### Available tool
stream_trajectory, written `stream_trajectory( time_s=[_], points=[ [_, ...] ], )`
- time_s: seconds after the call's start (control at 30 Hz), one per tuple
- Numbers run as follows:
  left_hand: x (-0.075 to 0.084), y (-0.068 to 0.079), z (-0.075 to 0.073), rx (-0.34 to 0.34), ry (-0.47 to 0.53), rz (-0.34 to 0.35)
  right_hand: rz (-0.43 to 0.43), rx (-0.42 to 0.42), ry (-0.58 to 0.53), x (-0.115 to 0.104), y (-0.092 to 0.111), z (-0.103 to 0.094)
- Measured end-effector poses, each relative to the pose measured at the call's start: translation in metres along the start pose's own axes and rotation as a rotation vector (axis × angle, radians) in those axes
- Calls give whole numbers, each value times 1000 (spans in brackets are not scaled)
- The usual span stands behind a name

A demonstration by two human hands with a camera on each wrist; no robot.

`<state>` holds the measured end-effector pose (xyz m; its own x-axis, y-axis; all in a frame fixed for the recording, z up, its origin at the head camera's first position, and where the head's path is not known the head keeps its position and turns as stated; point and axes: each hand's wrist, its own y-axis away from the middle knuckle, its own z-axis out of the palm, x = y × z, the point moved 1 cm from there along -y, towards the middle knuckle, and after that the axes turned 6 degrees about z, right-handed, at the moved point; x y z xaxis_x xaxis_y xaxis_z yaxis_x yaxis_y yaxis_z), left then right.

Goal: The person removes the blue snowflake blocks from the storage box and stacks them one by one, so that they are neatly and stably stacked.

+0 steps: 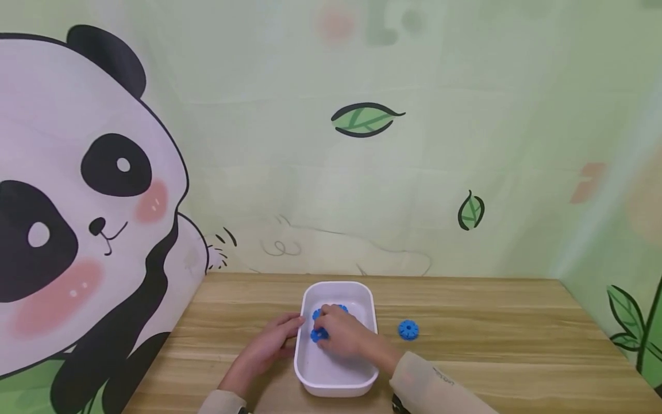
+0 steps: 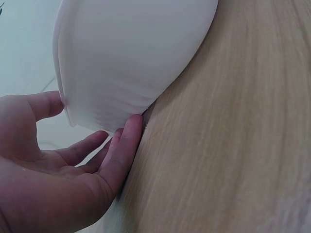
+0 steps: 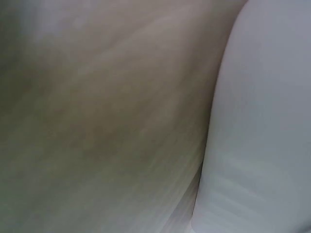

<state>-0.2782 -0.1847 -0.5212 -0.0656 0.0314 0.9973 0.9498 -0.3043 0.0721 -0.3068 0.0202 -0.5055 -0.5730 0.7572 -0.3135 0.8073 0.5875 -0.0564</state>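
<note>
A white rectangular tub (image 1: 336,376) stands on the wooden table. My left hand (image 1: 271,343) is at its left side; in the left wrist view the thumb touches the rim and the fairly straight fingers (image 2: 129,141) rest against the outer wall low down. Inside the tub, my right hand (image 1: 343,333) reaches down with fingers curled, and a blue notched disc (image 1: 318,335) shows between its thumb and fingers. Other blue discs (image 1: 316,314) lie beyond it, partly hidden by the hand. The right wrist view shows only the tub's outer wall (image 3: 262,121) and blurred wood.
One more blue notched disc (image 1: 408,330), with a hole in its middle, lies on the table (image 1: 496,322) to the right of the tub. Behind the table hangs a pale green cloth (image 1: 289,184) printed with a panda and leaves. A small black object (image 1: 398,404) shows beneath the right sleeve.
</note>
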Motion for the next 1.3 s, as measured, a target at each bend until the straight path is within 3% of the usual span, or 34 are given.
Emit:
stream_trajectory(
  time_s=[0.77,1.3],
  points=[
    [-3,2,1,18,-4,-9,53,33,-35,0,5,7],
    [1,-1,2,27,-13,-18,14,18,-73,0,5,-1]
  ],
)
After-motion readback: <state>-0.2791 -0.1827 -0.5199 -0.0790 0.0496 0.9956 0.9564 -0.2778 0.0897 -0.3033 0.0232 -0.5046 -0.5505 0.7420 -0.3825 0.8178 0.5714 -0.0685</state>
